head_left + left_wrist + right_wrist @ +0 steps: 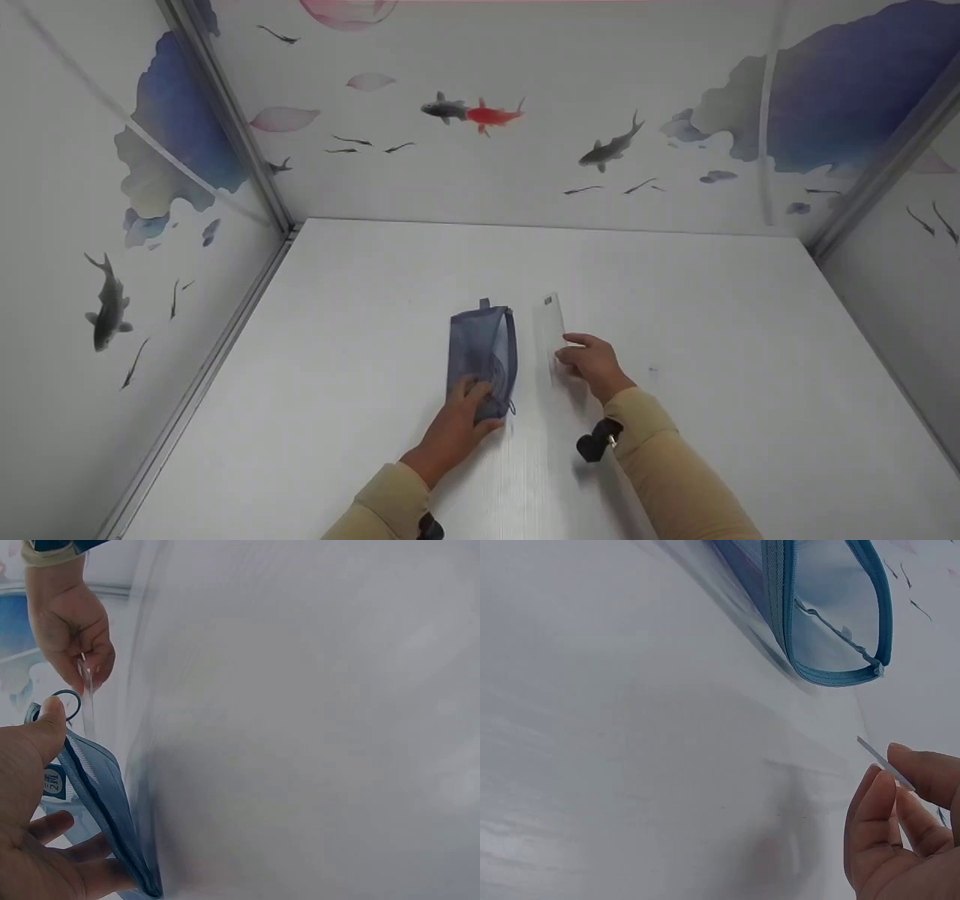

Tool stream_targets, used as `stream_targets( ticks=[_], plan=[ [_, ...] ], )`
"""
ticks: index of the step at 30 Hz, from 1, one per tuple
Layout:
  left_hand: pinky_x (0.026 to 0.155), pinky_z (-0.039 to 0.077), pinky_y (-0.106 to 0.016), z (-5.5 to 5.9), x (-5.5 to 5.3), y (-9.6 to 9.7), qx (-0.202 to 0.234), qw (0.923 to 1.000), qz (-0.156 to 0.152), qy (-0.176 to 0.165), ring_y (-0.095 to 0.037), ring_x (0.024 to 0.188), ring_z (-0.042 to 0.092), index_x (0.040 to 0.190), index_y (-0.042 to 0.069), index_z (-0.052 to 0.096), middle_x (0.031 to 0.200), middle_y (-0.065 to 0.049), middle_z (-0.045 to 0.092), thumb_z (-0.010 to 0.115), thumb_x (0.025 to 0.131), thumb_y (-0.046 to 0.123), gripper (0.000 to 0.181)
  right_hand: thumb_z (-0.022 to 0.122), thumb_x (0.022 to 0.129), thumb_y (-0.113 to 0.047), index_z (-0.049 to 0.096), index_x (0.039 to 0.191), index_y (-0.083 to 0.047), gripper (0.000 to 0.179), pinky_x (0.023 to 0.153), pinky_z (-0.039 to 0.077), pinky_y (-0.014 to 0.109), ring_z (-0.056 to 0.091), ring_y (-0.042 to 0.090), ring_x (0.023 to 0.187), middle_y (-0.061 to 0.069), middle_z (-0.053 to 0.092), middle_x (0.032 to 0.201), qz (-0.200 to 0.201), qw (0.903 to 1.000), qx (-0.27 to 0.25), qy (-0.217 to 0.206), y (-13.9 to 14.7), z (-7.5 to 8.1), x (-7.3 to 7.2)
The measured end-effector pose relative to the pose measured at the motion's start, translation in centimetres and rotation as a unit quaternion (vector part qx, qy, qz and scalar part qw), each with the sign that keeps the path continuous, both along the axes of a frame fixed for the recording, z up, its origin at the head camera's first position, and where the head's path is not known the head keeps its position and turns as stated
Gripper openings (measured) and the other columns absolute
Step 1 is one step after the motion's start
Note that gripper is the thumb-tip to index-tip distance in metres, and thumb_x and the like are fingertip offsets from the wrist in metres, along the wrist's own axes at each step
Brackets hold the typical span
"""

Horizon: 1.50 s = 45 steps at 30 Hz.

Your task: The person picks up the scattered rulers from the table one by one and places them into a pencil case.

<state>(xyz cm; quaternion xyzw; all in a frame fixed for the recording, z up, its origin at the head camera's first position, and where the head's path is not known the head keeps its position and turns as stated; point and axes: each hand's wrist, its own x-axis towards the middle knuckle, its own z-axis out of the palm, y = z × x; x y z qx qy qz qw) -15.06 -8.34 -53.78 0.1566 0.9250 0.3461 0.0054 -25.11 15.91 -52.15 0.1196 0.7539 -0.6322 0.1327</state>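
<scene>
A blue mesh zipper pouch (480, 337) lies near the middle of the white table, with its zipper open along the right side. My left hand (450, 427) grips its near end; in the left wrist view the thumb rests by the zipper's ring pull (67, 703). The right wrist view shows the pouch's open mouth (781, 615) from the side. To the right of the pouch, my right hand (598, 367) pinches a clear, flat strip like a ruler (555, 319) by its edge between thumb and fingers. The strip is held apart from the pouch.
The white table (360, 285) is bounded by panels at the left, back and right, printed with fish and blue shapes. A small faint mark (653, 369) shows on the table to the right of the right hand. Dark wrist devices (596, 441) sit at the sleeves.
</scene>
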Motion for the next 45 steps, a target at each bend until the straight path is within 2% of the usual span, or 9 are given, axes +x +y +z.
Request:
stream_targets(
  ticks=[12,21,33,45],
  plan=[
    [0.097,0.046,-0.047,0.1,0.0,0.0,0.001,1.0000,-0.001,-0.004,-0.037,0.127,0.046,0.133,0.012,0.047,0.142,-0.020,0.036,0.068,0.089,0.032,0.052,0.062,0.091,-0.006,0.048,0.137,0.002,0.049,0.080,0.048,0.029,0.060,0.018,0.094,0.017,0.064,0.115,0.013,0.9999,-0.010,0.002,0.2,0.0,0.5],
    [0.098,0.045,-0.048,0.1,0.1,0.0,0.005,0.9998,0.005,-0.019,-0.038,0.129,0.044,0.134,0.014,0.047,0.144,-0.020,0.034,0.067,0.090,0.034,0.052,0.063,0.090,-0.007,0.049,0.137,0.000,0.049,0.079,0.049,0.029,0.059,0.018,0.092,0.015,0.064,0.112,0.015,0.9998,-0.012,0.004,-0.1,-0.1,1.3],
    [0.097,0.046,-0.046,0.2,0.1,0.1,0.008,0.9999,-0.001,-0.009,-0.035,0.128,0.046,0.134,0.013,0.049,0.142,-0.017,0.036,0.068,0.090,0.032,0.051,0.065,0.087,-0.004,0.053,0.133,0.001,0.048,0.078,0.049,0.029,0.060,0.020,0.092,0.013,0.065,0.106,0.008,0.9997,-0.020,-0.006,-0.5,0.6,2.0],
    [0.097,0.046,-0.045,0.1,-0.1,0.0,-0.001,1.0000,0.000,-0.003,-0.033,0.126,0.048,0.134,0.012,0.049,0.141,-0.017,0.037,0.068,0.090,0.032,0.052,0.064,0.088,-0.003,0.052,0.133,0.003,0.047,0.078,0.050,0.030,0.061,0.019,0.089,0.012,0.064,0.103,0.030,0.9988,-0.038,-0.008,-1.2,1.0,2.8]
  ],
)
